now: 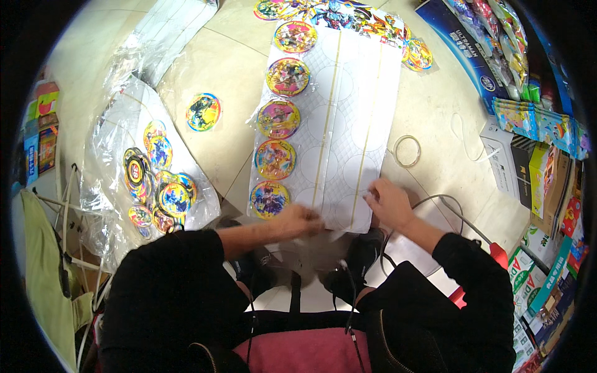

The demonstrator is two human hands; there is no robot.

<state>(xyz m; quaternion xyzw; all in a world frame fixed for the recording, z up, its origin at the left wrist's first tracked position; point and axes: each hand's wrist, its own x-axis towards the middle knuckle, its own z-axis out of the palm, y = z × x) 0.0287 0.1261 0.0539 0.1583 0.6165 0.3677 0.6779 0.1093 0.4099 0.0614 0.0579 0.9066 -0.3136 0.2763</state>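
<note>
Lengthwise, the white sheet (357,130) stretches away across the floor (239,87), its near edge by the curled left hand (300,221) and its right edge by the half-curled right hand (390,202), though what either grips, if anything, cannot be told.

The wht. sheet (353,124) has faint grey circles & thin gold-yel. stripes, and the round discs (275,159) on it are multicol. w/ mostly yel. rims. The loose disc (203,112) is yel. w/ dk. figure & partly blue rim, while the floor (236,78) is cream w/ thin dk. lines. Both sleeves (168,267) are blk., the cloth (305,349) between them pink.
</note>
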